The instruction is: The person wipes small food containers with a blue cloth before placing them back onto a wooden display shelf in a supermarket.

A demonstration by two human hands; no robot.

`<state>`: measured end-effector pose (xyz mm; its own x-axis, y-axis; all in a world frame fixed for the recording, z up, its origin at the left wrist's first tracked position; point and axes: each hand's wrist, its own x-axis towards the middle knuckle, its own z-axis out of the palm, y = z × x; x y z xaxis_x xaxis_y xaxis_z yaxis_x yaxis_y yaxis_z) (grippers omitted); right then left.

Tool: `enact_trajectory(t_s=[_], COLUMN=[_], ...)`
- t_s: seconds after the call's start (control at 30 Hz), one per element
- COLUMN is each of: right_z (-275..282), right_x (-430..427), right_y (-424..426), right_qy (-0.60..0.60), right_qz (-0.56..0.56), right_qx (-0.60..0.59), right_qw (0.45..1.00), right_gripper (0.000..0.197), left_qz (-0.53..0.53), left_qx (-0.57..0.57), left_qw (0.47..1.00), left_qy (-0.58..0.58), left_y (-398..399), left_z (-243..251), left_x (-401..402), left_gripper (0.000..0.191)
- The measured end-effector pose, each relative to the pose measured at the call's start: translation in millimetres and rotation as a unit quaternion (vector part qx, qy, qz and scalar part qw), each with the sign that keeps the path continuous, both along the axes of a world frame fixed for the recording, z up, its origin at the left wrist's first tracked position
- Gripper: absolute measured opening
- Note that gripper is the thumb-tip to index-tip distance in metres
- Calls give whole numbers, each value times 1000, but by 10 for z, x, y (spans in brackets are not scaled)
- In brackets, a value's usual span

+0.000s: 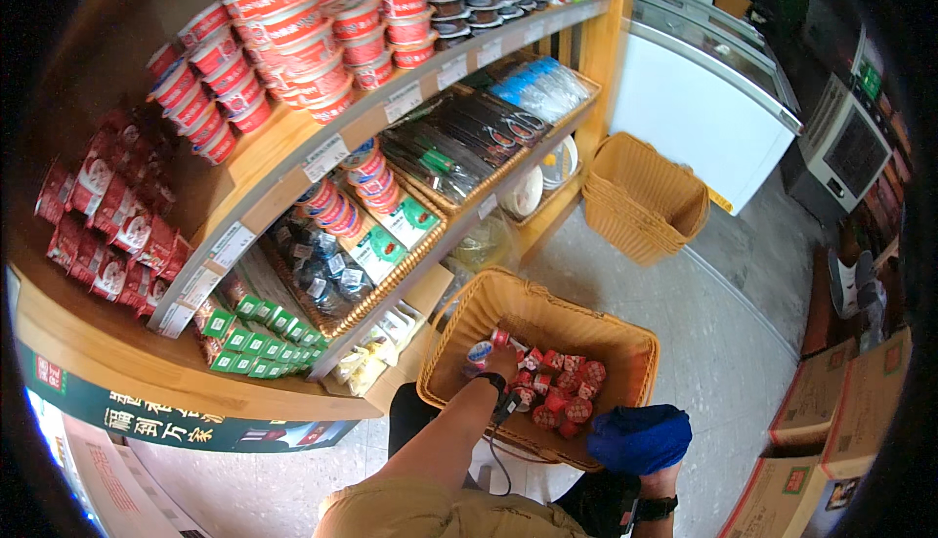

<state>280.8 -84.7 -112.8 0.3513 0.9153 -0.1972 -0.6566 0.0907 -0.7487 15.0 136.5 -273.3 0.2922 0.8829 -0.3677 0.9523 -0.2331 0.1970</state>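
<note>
A wicker-style basket point(623, 347) stands on the floor in front of me. Inside it lie several small red-and-white packaged cups point(564, 384). My left hand point(503, 363) reaches down among them at the basket's left side, beside a cup with a blue-and-white lid point(480, 352). Its fingertips are partly hidden, so its grip is unclear. At the basket's near right corner, a bunched blue cloth point(637, 439) covers most of my right hand point(662, 473), which appears closed on it. Both wrists wear dark bands, and a cable hangs from the left one.
Shelves on the left hold stacked red food tubs point(300, 47), green-ended boxes point(256, 340) and a tray of bagged goods point(440, 223). Stacked empty baskets point(645, 197) stand by a white chest freezer point(696, 113). Cardboard cartons point(813, 406) line the right side.
</note>
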Motion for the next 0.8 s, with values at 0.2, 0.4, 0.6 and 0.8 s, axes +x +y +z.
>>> enact_trajectory(t_s=[0.2, 0.4, 0.6, 0.8], right_z=[191, 229, 142, 642], right_x=[-167, -388, -593, -589], right_y=[175, 289, 165, 72], right_qy=[98, 238, 253, 168], right_qz=[28, 34, 129, 204], right_qx=[46, 0, 76, 156], right_qw=[994, 971, 956, 952], right_gripper=[36, 40, 38, 50], left_qz=[-71, -50, 21, 132], left_qx=[-67, -5, 307, 586], left_qw=[987, 962, 847, 637], left_qy=[-131, -270, -433, -482], left_y=[-9, -58, -159, 530], left_z=[613, 1810, 3606, 4738], left_x=[-235, -600, -1140, -2029], left_gripper=[36, 39, 26, 38])
